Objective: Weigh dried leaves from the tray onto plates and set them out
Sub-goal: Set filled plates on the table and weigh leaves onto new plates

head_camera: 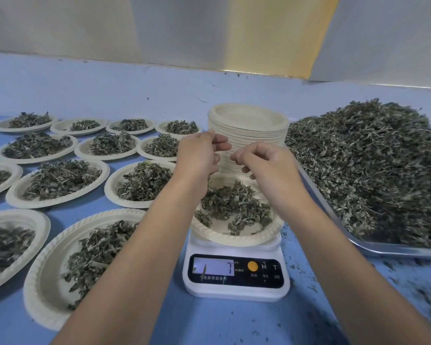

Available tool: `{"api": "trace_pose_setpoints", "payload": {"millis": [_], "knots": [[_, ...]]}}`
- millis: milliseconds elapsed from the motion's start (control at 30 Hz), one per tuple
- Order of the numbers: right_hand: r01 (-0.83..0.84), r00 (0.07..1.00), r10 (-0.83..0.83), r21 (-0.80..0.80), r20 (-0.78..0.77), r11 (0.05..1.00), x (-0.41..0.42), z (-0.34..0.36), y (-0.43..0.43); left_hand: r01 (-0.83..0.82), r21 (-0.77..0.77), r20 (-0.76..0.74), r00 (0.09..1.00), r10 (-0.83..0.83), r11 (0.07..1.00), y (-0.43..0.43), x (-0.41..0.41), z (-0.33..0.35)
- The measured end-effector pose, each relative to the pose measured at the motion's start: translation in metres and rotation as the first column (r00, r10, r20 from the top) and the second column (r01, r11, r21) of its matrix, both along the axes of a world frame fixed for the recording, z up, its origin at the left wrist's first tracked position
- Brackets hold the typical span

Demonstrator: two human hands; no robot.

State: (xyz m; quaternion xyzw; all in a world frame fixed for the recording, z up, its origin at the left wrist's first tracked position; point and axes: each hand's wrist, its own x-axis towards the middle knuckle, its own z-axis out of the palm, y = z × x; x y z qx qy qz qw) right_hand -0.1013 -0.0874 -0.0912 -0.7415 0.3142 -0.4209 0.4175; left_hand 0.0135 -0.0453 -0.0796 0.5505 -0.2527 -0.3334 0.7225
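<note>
Grip slack on both sides: left hand (199,155) and right hand (268,164) hover, fingers loosely curled and holding nothing visible, over the plate (234,239) of dried leaves (234,202) on the scale (235,282), display 7; the heaped tray (383,247) lies just right on the bench (234,324).

Table (134,90): flat top under a pale blue covering, running back to a light wall; small scuffs and specks on the far part.

Directly on it:
- Filled plates (60,204): twelve in view, cream disposable type, each with dried leaves, in loose rows across the left half; those at the left edge cut off by the frame
- Stack of empty plates (249,135): tall, upright, centre back, just beside the tray
- Scale (236,292): white digital, centre front, display facing the viewer
- Tray (396,249): metal, right side, heaped with leaves
- Leaf crumbs (311,287): scattered on the covering, front right, between scale and tray
</note>
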Motion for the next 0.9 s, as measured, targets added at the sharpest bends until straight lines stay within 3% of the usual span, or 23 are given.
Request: {"api": "trace_pose_setpoints", "payload": {"millis": [133, 367, 433, 533, 767, 900], "knots": [[-0.062, 0.998, 0.062, 0.006, -0.012, 0.998, 0.003, -0.002, 0.001, 0.041, -0.118, -0.186, 0.980, -0.063, 0.992, -0.001, -0.004, 0.001], [-0.164, 0.986, 0.165, 0.103, -0.002, 0.981, 0.007, -0.003, 0.005, -0.022, -0.185, -0.232, 0.972, -0.022, 0.983, -0.002, -0.007, 0.002], [-0.205, 0.977, 0.193, 0.171, 0.086, 0.964, 0.009, -0.001, 0.006, -0.036, -0.212, -0.255, 0.967, -0.020, 0.977, -0.002, -0.012, 0.003], [-0.334, 0.917, 0.211, 0.363, 0.338, 0.870, 0.012, 0.004, 0.010, -0.074, -0.267, -0.255, 0.967, 0.004, 0.961, -0.004, -0.024, 0.004], [-0.227, 0.906, 0.020, 0.443, 0.424, 0.868, -0.002, 0.019, 0.002, -0.070, -0.349, -0.376, 0.924, -0.071, 0.935, -0.024, -0.067, 0.016], [-0.304, 0.798, -0.137, 0.589, 0.587, 0.749, -0.029, 0.023, -0.010, -0.050, -0.357, -0.411, 0.905, -0.109, 0.933, -0.043, -0.102, 0.019]]}}
